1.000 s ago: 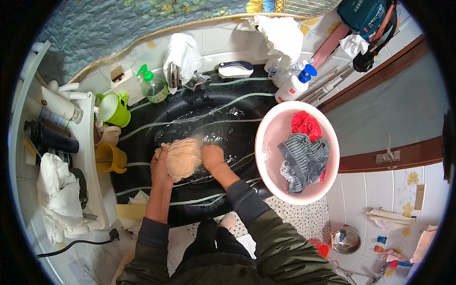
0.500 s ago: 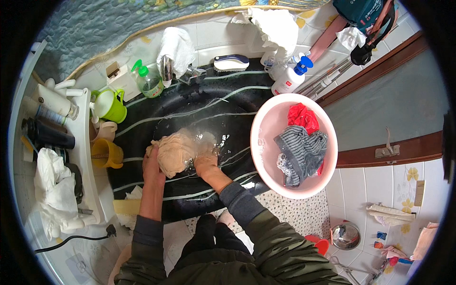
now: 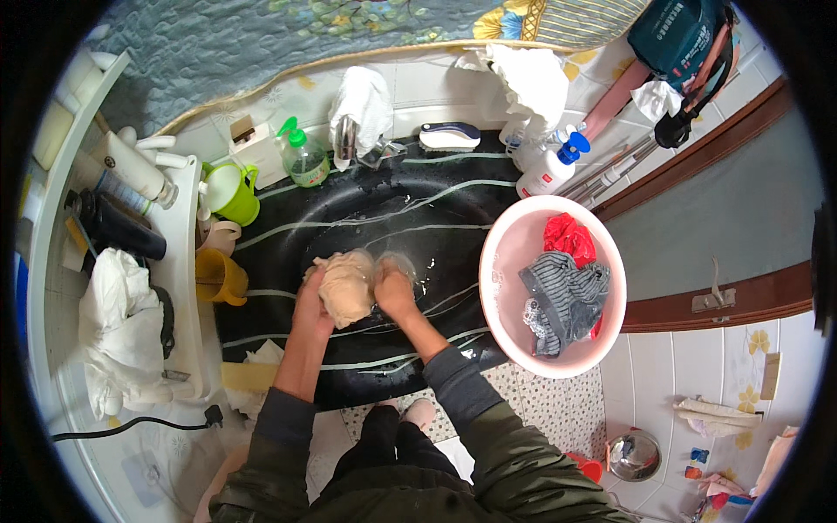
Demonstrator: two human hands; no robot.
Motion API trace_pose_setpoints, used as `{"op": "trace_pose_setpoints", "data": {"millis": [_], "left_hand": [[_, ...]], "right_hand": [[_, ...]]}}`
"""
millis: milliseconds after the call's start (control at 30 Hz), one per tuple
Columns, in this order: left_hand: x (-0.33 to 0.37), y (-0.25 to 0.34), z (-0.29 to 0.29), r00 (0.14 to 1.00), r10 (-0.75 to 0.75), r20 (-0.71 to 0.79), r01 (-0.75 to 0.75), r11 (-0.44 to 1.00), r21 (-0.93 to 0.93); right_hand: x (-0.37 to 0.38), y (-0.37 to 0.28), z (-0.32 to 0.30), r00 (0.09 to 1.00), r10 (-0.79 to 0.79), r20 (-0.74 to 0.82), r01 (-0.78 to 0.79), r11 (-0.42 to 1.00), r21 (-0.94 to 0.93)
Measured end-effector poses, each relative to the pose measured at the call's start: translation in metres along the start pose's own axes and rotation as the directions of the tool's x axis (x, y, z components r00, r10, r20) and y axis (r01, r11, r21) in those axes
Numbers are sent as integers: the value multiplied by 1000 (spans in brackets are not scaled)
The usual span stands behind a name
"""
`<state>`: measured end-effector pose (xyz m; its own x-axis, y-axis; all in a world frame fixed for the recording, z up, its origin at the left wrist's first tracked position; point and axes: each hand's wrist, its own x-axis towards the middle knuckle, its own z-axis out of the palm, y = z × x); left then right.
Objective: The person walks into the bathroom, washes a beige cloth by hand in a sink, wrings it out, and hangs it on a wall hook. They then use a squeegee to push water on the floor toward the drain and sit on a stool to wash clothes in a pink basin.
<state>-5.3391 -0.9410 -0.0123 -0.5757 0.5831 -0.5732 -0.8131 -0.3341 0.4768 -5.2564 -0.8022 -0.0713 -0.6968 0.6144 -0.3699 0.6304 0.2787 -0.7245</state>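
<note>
Leans over a wide, glossy black washbasin top with pale wavy lines [image 3: 270, 315], olive jacket [image 3: 540, 466] cut off by the lower edge. Has a round, pale pink plastic tub [image 3: 506, 288] at the right end, holding a dark gray striped garment [image 3: 567, 292]. Holds a bunched, soft peach cloth [image 3: 346, 289] over the middle of the basin. Shows a crumpled red cloth [image 3: 568, 237] in the tub, partly hidden by striped fabric. Cups the left hand [image 3: 312, 301] around the peach cloth's left side, half curled, some fingers hidden beneath. Curls the right hand [image 3: 395, 292] near its right edge; cannot tell whether pinching anything, fingertips being out of sight. Shows a clear, shiny patch [image 3: 403, 263] beside the right knuckles, too blurred to name.
</note>
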Motion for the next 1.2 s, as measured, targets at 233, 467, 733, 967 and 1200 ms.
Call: {"op": "trace_pose_setpoints", "data": {"millis": [233,467,733,967,1200], "left_hand": [[22,-20,10,990,81,-119,-44,958,284],[5,-2,-11,944,-145,-296,268,860,435],[16,-9,31,903,-427,52,425,904,44],[46,-15,18,862,-213,460,270,961,-61],[66,-22,-7,786,332,521,-616,364,698]], "right_hand": [[27,29,5,997,30,65,-63,787,614],[-8,-22,-25,944,55,-324,-93,990,-102],[-22,-29,-19,926,-324,-193,366,896,253],[-91,-96,-50,726,-652,-221,639,757,-136],[-68,-92,1,801,-485,-351,489,868,-83]]}}
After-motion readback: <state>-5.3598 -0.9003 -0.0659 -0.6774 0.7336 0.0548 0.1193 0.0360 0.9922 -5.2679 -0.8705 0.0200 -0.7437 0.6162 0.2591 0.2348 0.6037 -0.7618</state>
